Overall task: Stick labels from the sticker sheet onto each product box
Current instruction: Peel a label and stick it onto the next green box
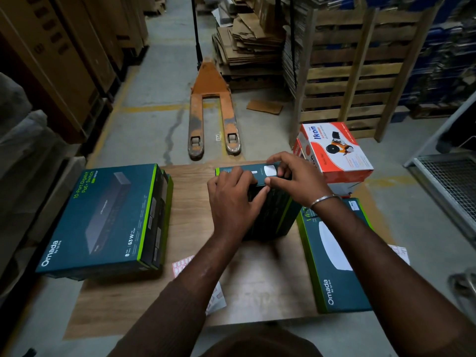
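A dark teal product box (273, 217) stands on edge at the middle of the wooden table (190, 181). My left hand (231, 199) grips its near top edge with curled fingers. My right hand (291, 176) curls its fingers and thumb over the box's top face beside a white patch; whether a label is under them is hidden. A red-and-white sticker sheet (181, 264) lies flat on the table, partly under my left forearm. Another sheet (216, 300) lies closer to me.
A stack of teal Omada switch boxes (103, 220) lies at the left. Another Omada box (332, 256) lies flat at the right, with a red-and-white Ikon box (337, 153) behind it. An orange pallet jack (211, 109) stands on the floor beyond the table. A wire cage (448, 184) is at right.
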{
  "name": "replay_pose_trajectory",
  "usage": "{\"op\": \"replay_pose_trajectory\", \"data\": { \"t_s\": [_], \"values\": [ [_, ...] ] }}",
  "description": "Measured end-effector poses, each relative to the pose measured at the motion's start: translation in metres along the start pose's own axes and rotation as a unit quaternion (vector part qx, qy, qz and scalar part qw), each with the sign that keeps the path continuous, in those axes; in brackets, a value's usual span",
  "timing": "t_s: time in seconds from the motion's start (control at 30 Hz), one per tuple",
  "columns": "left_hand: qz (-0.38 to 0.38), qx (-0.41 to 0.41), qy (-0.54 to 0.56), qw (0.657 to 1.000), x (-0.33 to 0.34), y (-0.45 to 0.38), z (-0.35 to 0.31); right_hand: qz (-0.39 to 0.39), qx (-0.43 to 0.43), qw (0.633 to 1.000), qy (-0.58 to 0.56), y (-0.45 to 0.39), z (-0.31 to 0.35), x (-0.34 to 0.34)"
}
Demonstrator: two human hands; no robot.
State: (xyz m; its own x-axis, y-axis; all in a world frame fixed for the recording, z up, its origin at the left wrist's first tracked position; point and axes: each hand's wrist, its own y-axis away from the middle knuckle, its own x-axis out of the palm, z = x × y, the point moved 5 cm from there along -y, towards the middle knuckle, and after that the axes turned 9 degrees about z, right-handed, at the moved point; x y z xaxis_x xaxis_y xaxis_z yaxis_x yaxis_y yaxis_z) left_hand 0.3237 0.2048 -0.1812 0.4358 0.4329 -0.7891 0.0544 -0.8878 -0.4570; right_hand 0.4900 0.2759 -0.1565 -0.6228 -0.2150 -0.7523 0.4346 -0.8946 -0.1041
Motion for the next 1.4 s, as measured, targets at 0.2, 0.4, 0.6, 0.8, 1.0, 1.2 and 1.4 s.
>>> {"op": "replay_pose_trajectory", "data": {
  "t_s": [0.2, 0.4, 0.6, 0.8, 1.0, 1.2, 1.4],
  "values": [
    [-0.002, -0.001, 0.002, 1.000, 0.000, -0.002, 0.000, -0.030, 0.036, 0.999, -0.003, -0.010, -0.002, 0.008],
    [-0.003, 0.008, -0.007, 1.000, 0.001, 0.002, 0.000, 0.017, 0.034, 0.998, -0.058, -0.003, -0.003, 0.005],
    [0.007, 0.009, -0.007, 1.000, 0.003, -0.001, 0.001, -0.045, 0.053, 0.997, 0.030, -0.013, 0.000, 0.011],
    [0.008, 0.033, -0.004, 0.999, 0.005, -0.003, 0.007, 0.014, -0.003, 0.999, -0.050, -0.004, -0.010, 0.007],
    [0.001, 0.033, 0.007, 0.999, 0.005, -0.003, 0.008, -0.031, -0.034, 0.999, 0.005, 0.001, -0.008, 0.008],
    [-0.002, 0.036, 0.000, 0.999, 0.005, -0.004, 0.007, -0.019, -0.046, 0.998, 0.046, 0.006, -0.009, 0.010],
    [0.008, 0.033, -0.001, 0.999, 0.006, -0.003, 0.008, -0.058, -0.028, 0.997, 0.035, 0.001, -0.005, 0.011]
  ]
}}
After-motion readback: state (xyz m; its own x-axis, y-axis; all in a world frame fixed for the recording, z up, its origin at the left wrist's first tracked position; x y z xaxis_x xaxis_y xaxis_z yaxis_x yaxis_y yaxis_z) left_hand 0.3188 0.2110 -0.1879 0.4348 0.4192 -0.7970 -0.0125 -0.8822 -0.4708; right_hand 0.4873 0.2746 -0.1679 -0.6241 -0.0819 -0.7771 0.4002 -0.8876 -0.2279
